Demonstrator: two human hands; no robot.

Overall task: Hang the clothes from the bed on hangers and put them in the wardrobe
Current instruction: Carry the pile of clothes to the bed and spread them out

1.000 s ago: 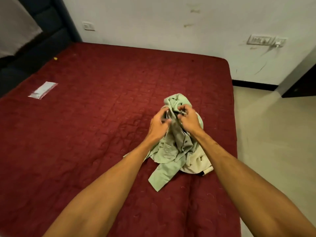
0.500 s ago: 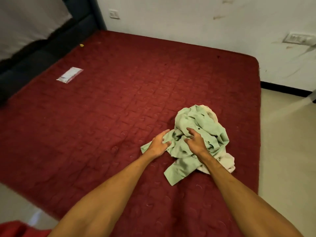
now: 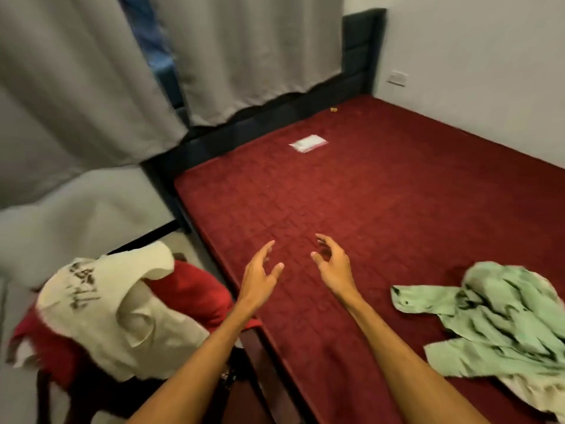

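Observation:
A crumpled light green shirt (image 3: 495, 322) lies on the dark red bed (image 3: 351, 194) at the right edge of view. My left hand (image 3: 260, 276) and my right hand (image 3: 331, 264) hover empty above the mattress, fingers spread and loosely bent, well left of the shirt. To the left of the bed, a cream garment with dark lettering (image 3: 113, 310) lies over a red garment (image 3: 189, 292) on what looks like a dark chair. No hanger or wardrobe is visible.
Grey curtains (image 3: 91, 87) hang at the left and back. A dark headboard (image 3: 357, 56) runs along the bed's far side. A small clear plastic packet (image 3: 308, 143) lies on the mattress near the headboard. White wall (image 3: 474, 56) bounds the right.
Both hands let go of the green shirt and lifted off it. The view swung left, so the shirt now sits at the right and the clothes pile beside the bed appeared.

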